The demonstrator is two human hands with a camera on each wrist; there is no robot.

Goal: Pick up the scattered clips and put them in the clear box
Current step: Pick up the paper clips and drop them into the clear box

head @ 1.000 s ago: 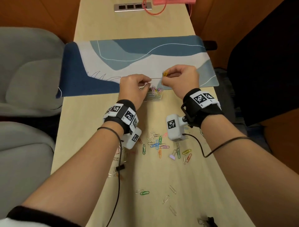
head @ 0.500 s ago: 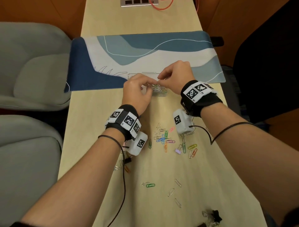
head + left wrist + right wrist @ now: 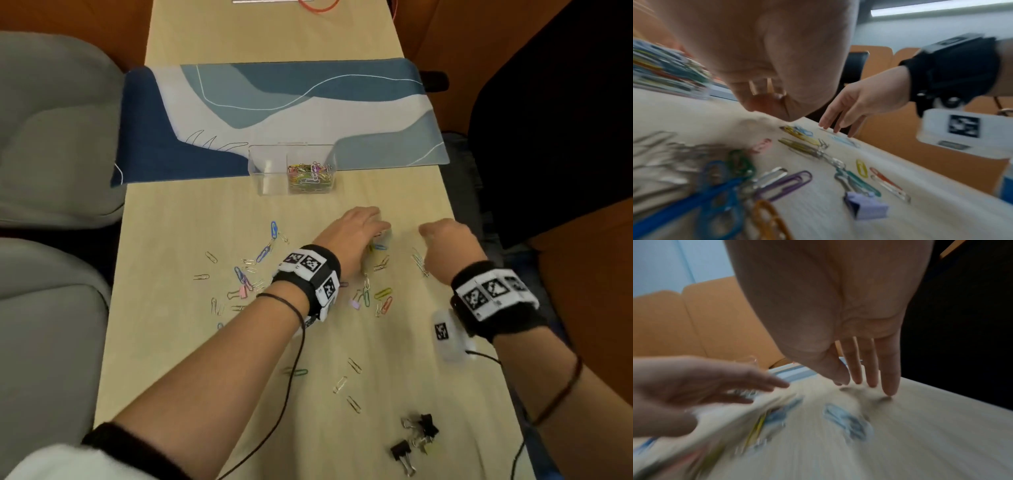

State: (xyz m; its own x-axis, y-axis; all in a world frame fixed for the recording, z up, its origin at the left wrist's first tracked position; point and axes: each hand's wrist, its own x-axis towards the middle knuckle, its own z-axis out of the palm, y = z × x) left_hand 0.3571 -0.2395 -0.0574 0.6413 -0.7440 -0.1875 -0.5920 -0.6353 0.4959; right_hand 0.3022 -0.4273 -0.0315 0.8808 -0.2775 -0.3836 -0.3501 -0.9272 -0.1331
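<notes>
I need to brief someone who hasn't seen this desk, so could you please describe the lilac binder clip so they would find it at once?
Start at the clear box on the desk mat's near edge and come toward the person, past the left hand. The lilac binder clip lies just right of that wrist, beside green paper clips. It is a folded block; its neighbours are wire loops.

- Long pale wooden table, running away from the person.
- Blue-and-white patterned mat lies across the far part, spilling over the left edge.
- Clear box sits at the mat's near edge, coloured clips heaped in its right half.
- Scattered clips across the middle, left edge to right edge.
- A few silver clips lie closer in.
- Black binder clips cluster by the near right corner.
</notes>
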